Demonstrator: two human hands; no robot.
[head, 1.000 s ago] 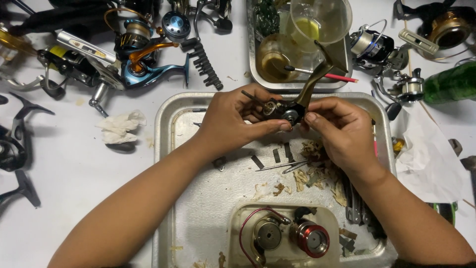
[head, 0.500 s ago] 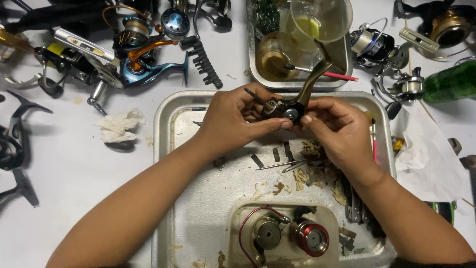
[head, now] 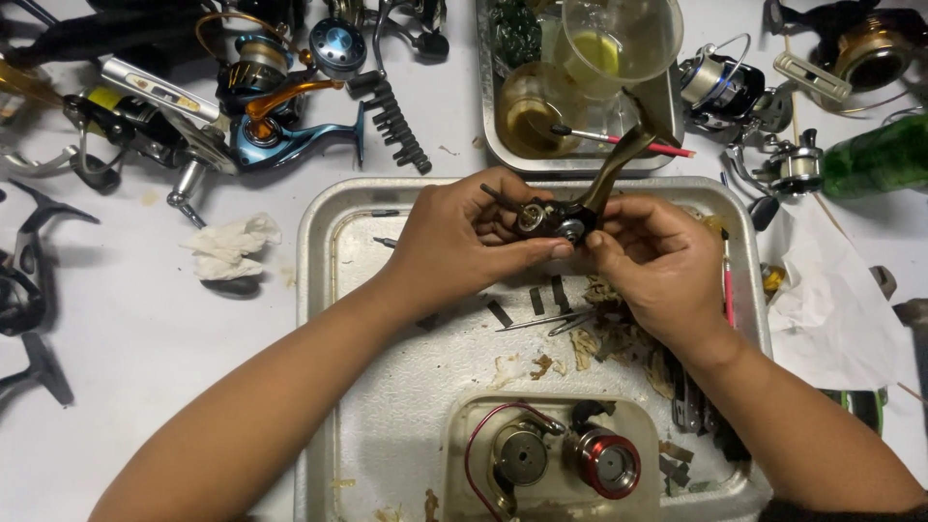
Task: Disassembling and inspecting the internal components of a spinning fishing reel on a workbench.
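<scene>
Both hands hold a dark bronze fishing reel body above a dented metal tray. My left hand grips the reel's left side, thumb under it. My right hand pinches a small round part at the reel's lower right. The reel's curved stem points up and to the right. On the tray under the hands lie tweezers, small dark strips and brown grease scraps.
A small tub at the tray's front holds a red spool and a grey part. Behind stands a second tray with a cup of yellow liquid. Several reels lie at upper left and upper right; a crumpled tissue lies left.
Almost nothing differs: the hands and reel body stay over the tray, with only slight finger shifts on the reel.
</scene>
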